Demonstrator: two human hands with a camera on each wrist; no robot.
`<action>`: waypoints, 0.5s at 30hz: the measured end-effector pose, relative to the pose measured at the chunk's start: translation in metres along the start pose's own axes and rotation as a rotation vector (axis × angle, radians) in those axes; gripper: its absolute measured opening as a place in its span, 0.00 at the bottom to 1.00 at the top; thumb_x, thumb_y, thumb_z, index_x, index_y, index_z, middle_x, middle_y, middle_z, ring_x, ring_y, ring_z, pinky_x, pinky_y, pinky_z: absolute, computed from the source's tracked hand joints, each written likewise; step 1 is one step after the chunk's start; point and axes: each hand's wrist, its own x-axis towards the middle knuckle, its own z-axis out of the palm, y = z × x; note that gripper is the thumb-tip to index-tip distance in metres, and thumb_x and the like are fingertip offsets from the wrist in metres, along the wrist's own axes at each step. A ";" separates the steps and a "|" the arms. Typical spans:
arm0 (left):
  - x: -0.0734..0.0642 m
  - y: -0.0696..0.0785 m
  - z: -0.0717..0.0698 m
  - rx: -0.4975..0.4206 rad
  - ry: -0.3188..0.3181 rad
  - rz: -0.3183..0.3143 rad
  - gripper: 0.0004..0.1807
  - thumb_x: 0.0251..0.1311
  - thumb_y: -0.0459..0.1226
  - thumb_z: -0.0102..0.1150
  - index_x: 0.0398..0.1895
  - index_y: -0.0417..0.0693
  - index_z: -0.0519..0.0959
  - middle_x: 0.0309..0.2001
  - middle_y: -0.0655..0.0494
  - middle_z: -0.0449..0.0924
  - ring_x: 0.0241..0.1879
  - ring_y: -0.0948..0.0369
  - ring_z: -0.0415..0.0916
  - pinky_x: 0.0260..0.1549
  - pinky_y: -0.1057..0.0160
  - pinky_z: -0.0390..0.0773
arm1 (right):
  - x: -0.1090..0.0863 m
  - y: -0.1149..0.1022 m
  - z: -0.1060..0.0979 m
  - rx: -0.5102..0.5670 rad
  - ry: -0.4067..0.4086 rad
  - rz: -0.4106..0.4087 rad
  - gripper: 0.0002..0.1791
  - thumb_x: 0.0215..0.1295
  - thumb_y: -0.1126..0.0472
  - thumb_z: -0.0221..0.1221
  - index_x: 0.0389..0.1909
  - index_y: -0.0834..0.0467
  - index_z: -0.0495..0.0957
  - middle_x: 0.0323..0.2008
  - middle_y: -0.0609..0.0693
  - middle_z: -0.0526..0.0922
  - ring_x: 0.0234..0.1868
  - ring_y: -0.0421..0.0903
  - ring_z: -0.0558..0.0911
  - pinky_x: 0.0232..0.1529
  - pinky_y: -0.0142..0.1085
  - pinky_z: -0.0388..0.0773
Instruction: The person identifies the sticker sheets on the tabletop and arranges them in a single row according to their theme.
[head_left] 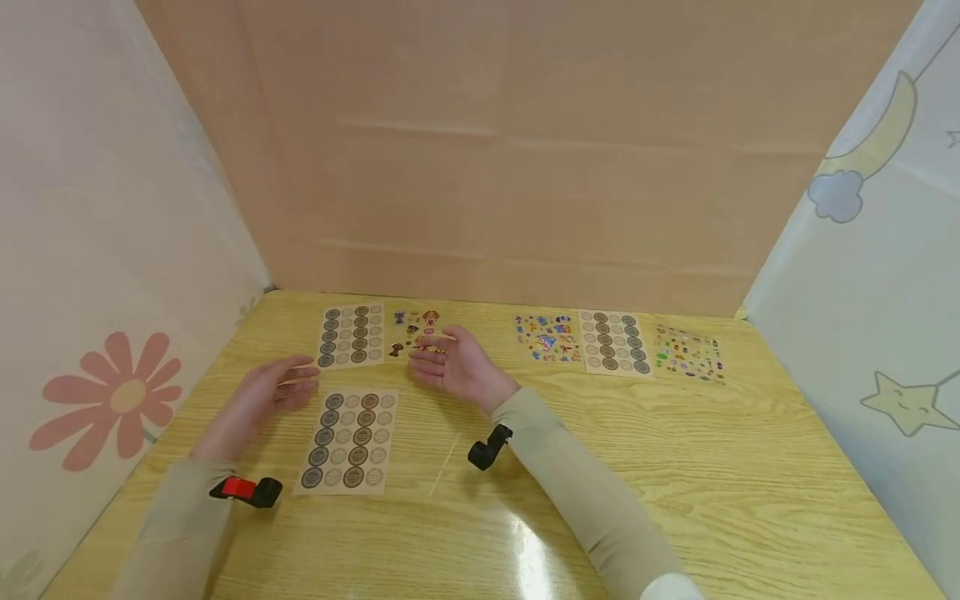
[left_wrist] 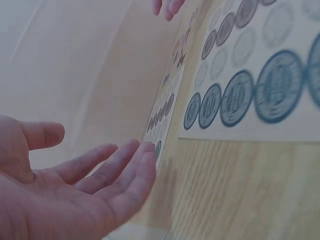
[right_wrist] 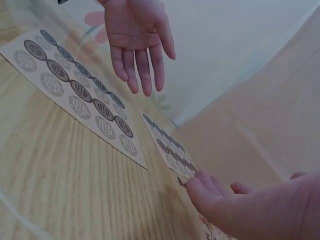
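Observation:
My left hand (head_left: 268,395) hovers over the table's left side with its fingers loosely extended and nothing in them. Just to its right lies a sheet of round stickers (head_left: 349,442), rows of dark and pale circles. A second sheet of round stickers (head_left: 351,336) lies behind that one, beyond the left fingertips. My right hand (head_left: 461,367) is held palm inward, fingers relaxed and holding nothing. It partly hides a clear sheet of cartoon stickers (head_left: 412,330) at the back. Both palms show bare in the wrist views, the left hand (left_wrist: 85,185) with fingers spread.
Toward the back right lie a colourful sticker sheet (head_left: 546,337), another round-sticker sheet (head_left: 615,343) and a clear sheet of small stickers (head_left: 690,354). A thin pale strip (head_left: 446,462) lies mid-table. A tan back panel (head_left: 510,167) and printed side walls (head_left: 112,250) enclose the table.

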 end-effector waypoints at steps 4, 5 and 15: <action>0.010 -0.001 -0.005 -0.092 0.018 -0.036 0.32 0.77 0.44 0.32 0.72 0.29 0.46 0.67 0.28 0.51 0.53 0.58 0.74 0.59 0.56 0.69 | 0.011 -0.002 0.001 0.008 -0.008 0.014 0.35 0.73 0.47 0.38 0.72 0.65 0.49 0.70 0.67 0.54 0.69 0.61 0.58 0.69 0.49 0.53; 0.013 -0.001 -0.006 -0.119 0.025 -0.044 0.32 0.77 0.44 0.32 0.72 0.29 0.45 0.68 0.29 0.50 0.53 0.58 0.74 0.60 0.56 0.68 | 0.013 -0.002 0.001 0.001 -0.007 0.014 0.35 0.73 0.46 0.38 0.72 0.65 0.49 0.69 0.68 0.54 0.69 0.61 0.58 0.69 0.50 0.53; 0.039 0.001 -0.012 -0.354 0.093 -0.069 0.27 0.75 0.46 0.38 0.69 0.40 0.55 0.67 0.38 0.53 0.56 0.58 0.69 0.67 0.56 0.55 | 0.033 -0.002 0.001 0.016 -0.021 0.046 0.37 0.72 0.45 0.40 0.74 0.62 0.47 0.70 0.67 0.51 0.70 0.59 0.56 0.70 0.47 0.52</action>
